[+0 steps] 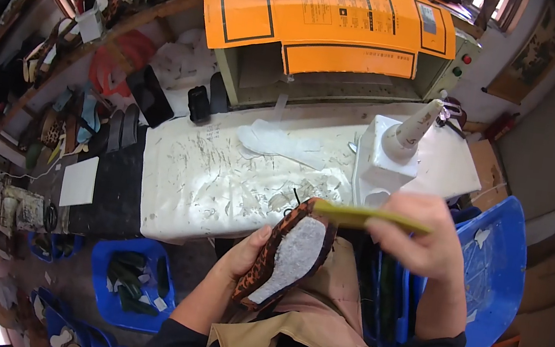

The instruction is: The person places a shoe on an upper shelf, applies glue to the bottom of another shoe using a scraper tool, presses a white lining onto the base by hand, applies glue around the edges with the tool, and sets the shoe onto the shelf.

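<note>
A leopard-print shoe upper (296, 249) with a grey, fuzzy underside facing up is held over my lap, above a tan apron (332, 288). My left hand (245, 254) grips its left side, with the thumb along the edge. My right hand (418, 236) is closed round a yellow-green brush or stick (356, 216), whose far end touches or overlaps the top end of the shoe. That hand is slightly blurred. A thin black cord sticks out near the shoe's top.
Ahead is a worktable (183, 189) with white pieces (278, 144) and a white container (383, 156) bearing a cone (411, 132). An orange-covered box (336, 11) stands behind. Blue baskets (498, 268) flank me; shoes line the left shelf.
</note>
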`<state>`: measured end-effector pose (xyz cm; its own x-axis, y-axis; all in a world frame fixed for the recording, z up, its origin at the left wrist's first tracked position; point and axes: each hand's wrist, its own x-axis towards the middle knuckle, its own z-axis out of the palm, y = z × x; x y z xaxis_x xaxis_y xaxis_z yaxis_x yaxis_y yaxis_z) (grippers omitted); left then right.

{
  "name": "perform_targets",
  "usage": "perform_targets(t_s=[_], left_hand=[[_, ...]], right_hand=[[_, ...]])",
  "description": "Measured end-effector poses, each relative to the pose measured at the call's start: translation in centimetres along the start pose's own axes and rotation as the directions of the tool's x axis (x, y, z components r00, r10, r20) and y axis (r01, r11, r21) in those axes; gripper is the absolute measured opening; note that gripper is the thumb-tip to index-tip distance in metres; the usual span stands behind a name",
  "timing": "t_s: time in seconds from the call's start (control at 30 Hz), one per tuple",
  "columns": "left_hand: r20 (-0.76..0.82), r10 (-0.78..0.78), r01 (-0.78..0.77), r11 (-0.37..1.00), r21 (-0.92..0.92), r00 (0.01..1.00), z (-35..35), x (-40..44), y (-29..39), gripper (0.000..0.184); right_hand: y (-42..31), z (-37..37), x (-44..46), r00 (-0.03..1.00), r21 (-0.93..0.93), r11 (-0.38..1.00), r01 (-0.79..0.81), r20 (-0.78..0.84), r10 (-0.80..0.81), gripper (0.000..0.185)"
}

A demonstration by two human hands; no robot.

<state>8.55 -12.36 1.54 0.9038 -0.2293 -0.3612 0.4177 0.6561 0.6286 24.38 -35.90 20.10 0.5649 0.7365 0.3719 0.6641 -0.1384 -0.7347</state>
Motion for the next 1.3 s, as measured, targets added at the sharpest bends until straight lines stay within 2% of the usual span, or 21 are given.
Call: perform_targets(t_s=[0.13,0.17,0.3,0.33,0.47,0.5,0.67,0.8,0.83,0.97,1.0,1.17,1.3], left_hand=[[-0.073,0.023,-0.027,0.998,-0.057,0.997,0.9,0.0,-0.1,0.098],[-0.071,0.021,-0.025,0.998,-0.053,0.997,0.9,0.0,-0.4,0.098],[-0.072,0.095,-0.1,0.992,-0.076,0.993,0.1,0.4,-1.3,0.101],[-0.068,0.094,-0.098,0.993,-0.071,0.993,-0.1,0.5,-1.4,0.101],[-0.041,0.149,-0.151,0.987,-0.061,0.988,-0.8,0.9,-2.0,0.103],[-0.04,0.15,-0.152,0.987,-0.058,0.988,-0.8,0.9,-2.0,0.103],[-0.044,0.171,-0.175,0.98,-0.091,0.984,-0.6,1.2,-2.6,0.103],[-0.05,0.192,-0.196,0.977,-0.083,0.98,0.0,1.1,-2.0,0.102],[-0.051,0.191,-0.195,0.977,-0.083,0.98,-0.1,1.2,-2.0,0.102],[0.003,0.208,-0.205,0.966,-0.157,0.978,-0.5,1.7,-2.3,0.095],[0.0,0.211,-0.208,0.964,-0.163,0.977,-0.3,1.7,-2.2,0.095],[-0.043,0.234,-0.236,0.971,-0.035,0.971,1.7,1.7,-1.5,0.102],[-0.059,0.257,-0.26,0.965,-0.045,0.965,1.5,2.5,-1.4,0.098]], right_hand=[[0.4,2.0,-0.4,0.983,-0.191,0.964,0.184,0.022,-0.183,0.002],[0.2,2.0,-0.6,0.983,-0.192,0.964,0.182,0.017,-0.182,0.002],[-0.6,1.0,-1.1,0.988,0.023,0.997,0.077,0.135,-0.079,0.007],[-0.5,1.1,-1.1,0.988,0.021,0.997,0.077,0.13,-0.079,0.007],[0.1,2.8,-0.7,0.97,-0.254,0.962,0.104,-0.186,-0.154,0.005],[0.1,3.1,-0.7,0.97,-0.254,0.961,0.106,-0.188,-0.156,0.005],[-0.6,3.8,-1.7,0.978,-0.239,0.953,0.187,-0.04,-0.203,0.004],[-1.2,2.3,-1.8,0.992,0.064,0.997,0.05,-0.115,-0.043,0.005],[-1.0,2.6,-1.8,0.993,0.065,0.997,0.049,-0.114,-0.042,0.005],[0.3,4.5,-1.9,0.949,-0.285,0.957,0.059,-0.281,-0.142,0.007],[0.2,4.6,-1.9,0.951,-0.285,0.957,0.061,-0.274,-0.142,0.007],[-0.5,5.0,-3.0,0.984,-0.166,0.982,0.089,-0.138,-0.112,0.008],[-0.1,3.9,-3.1,0.964,0.091,0.995,-0.043,-0.258,0.065,0.008]])
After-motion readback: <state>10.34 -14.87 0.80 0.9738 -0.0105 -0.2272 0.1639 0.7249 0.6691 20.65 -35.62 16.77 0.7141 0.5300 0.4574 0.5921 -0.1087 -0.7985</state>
